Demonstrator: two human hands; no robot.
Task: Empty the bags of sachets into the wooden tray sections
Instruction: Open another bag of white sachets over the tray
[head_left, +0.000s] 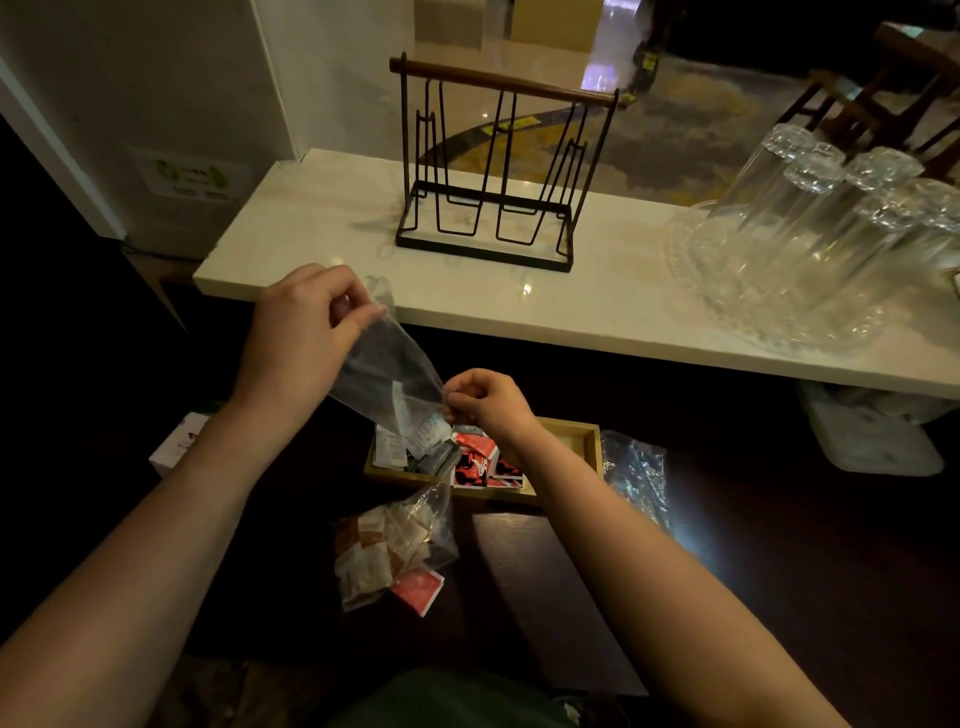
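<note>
In the head view, left of centre, the left hand (306, 332) pinches the raised end of a clear plastic bag (384, 369), while the right hand (488, 402) at centre pinches the bag's lower end just above the wooden tray (582, 441), the bag slanting down between them. The tray, below centre on a dark surface, holds pale and grey sachets (415, 449) at its left and red sachets (480, 462) in the middle. Just below it lies a second bag of sachets (387, 551), an empty crumpled bag (636, 475) lies to the tray's right, and on the pale counter (322, 218) across the upper frame stand a wire rack (498, 166) and upturned glasses (831, 208).
</note>
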